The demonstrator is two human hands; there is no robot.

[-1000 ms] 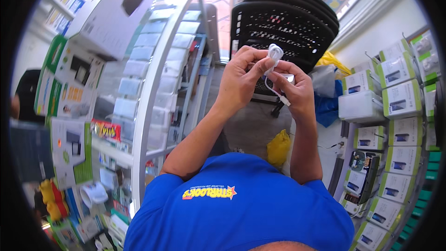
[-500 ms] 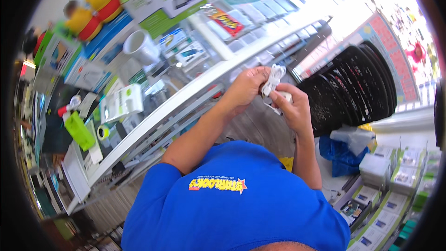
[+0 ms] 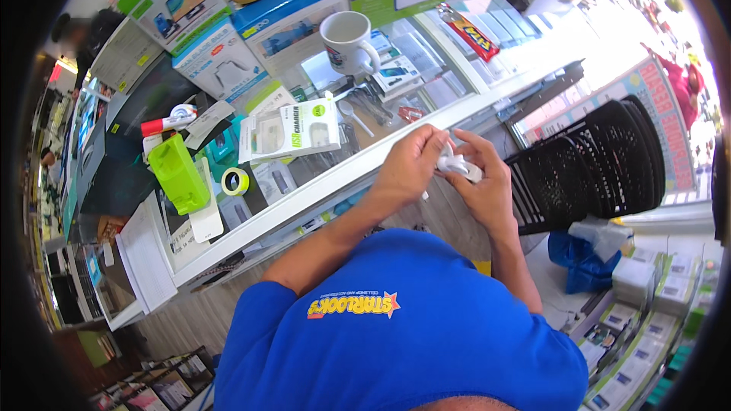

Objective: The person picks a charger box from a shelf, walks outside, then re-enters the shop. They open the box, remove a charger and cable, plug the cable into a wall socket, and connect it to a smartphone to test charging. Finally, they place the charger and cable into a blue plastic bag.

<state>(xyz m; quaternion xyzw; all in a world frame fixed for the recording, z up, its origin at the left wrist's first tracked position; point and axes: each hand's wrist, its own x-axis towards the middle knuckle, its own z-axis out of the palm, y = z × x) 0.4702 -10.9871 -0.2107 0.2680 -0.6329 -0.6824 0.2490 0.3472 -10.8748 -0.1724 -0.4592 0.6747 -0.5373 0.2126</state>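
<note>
Both my hands meet over the counter's front edge, around a bundled white cable (image 3: 455, 163). My left hand (image 3: 411, 161) pinches its left side, and a small white end hangs below that palm. Curled around the other side, my right hand (image 3: 485, 183) grips the bundle with thumb and fingers. Parts of the cable are hidden by my fingers. Left of my hands, a white and green charger package (image 3: 291, 129) lies on the glass counter (image 3: 381, 143). A white spoon (image 3: 356, 117) is beside it.
A white mug (image 3: 346, 39) and boxes (image 3: 228, 61) stand behind. To the left lie a lime-green holder (image 3: 178, 175) and a tape roll (image 3: 234, 181). A red snack packet (image 3: 470, 33) is farther right. Stacked black baskets (image 3: 586, 164) and a blue bag (image 3: 582, 260) flank my right arm.
My view has shifted left, bringing more of the counter into sight. The cable bundle, earlier held up with its loops showing, is now lower and more covered by my fingers.
</note>
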